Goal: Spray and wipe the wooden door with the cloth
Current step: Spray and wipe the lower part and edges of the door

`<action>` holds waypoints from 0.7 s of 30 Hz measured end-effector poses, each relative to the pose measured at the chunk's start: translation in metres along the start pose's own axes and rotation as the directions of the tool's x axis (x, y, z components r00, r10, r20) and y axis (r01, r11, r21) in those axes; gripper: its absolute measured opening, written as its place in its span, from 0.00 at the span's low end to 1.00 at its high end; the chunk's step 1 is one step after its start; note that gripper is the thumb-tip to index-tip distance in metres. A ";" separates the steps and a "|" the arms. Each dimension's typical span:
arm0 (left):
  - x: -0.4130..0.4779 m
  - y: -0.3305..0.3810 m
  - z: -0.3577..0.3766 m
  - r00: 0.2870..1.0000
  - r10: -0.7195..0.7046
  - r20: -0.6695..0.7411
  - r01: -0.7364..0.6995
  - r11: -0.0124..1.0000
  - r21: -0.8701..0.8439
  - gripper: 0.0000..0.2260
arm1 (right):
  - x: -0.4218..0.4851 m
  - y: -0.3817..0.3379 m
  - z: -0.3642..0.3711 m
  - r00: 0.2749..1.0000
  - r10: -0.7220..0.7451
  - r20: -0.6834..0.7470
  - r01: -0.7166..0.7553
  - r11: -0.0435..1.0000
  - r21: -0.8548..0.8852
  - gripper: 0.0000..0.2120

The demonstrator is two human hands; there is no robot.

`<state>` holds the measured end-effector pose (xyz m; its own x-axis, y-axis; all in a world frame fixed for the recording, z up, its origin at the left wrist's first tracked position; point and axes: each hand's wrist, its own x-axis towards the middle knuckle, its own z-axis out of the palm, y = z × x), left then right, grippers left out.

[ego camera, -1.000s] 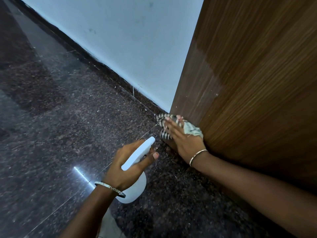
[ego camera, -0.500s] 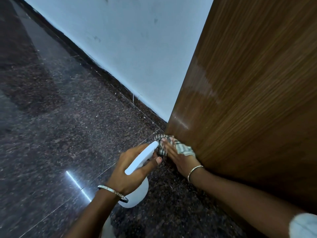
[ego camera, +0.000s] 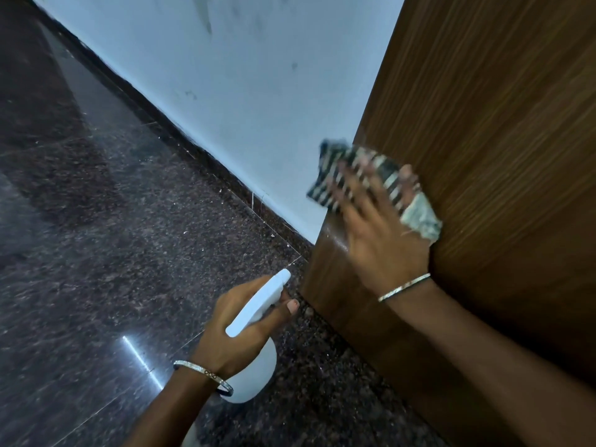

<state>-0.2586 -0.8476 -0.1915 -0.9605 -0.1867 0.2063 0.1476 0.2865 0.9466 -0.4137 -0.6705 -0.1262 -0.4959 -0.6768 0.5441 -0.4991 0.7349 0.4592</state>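
- The right hand (ego camera: 380, 233) lies flat on the cloth (ego camera: 421, 217) with its fingers spread out. It presses the cloth on the door (ego camera: 483, 140).
- The cloth has stripes. It sits low on the door, at the door's left edge, and one corner sticks out past that edge. The hand and cloth look blurry.
- The left hand (ego camera: 232, 337) has its fingers curled tight round a white bottle (ego camera: 254, 372). The spray end points at the door's bottom corner.
- The bottle is above the dark, shiny floor (ego camera: 113, 253), just beside the door.
- A pale wall (ego camera: 258, 91) stands behind the door.
- Each wrist wears a thin bangle.
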 end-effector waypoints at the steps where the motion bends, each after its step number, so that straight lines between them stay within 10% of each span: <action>1: 0.002 0.003 0.001 1.000 0.013 -0.005 -0.013 1.000 -0.002 0.13 | 0.010 0.010 -0.014 0.997 0.037 -0.071 -0.041 0.998 -0.048 0.33; 6: 0.010 0.008 0.001 0.999 0.019 -0.031 -0.019 1.000 -0.015 0.10 | 0.002 0.010 -0.011 0.993 0.033 -0.115 -0.051 0.986 -0.157 0.36; 12: 0.032 0.029 -0.003 0.997 0.045 -0.059 -0.045 0.999 0.003 0.11 | -0.088 -0.035 0.077 0.901 -0.272 0.339 0.314 0.947 -0.074 0.34; 21: 0.063 0.085 -0.008 0.987 0.042 -0.157 -0.051 0.997 -0.056 0.12 | 0.004 0.014 -0.021 0.999 -0.035 0.015 0.034 0.999 0.006 0.36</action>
<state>-0.3045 -0.8422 -0.0959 -0.9044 -0.3200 0.2822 0.2099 0.2423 0.9472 -0.4082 -0.6616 -0.1031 -0.4888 -0.7024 0.5174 -0.5203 0.7108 0.4733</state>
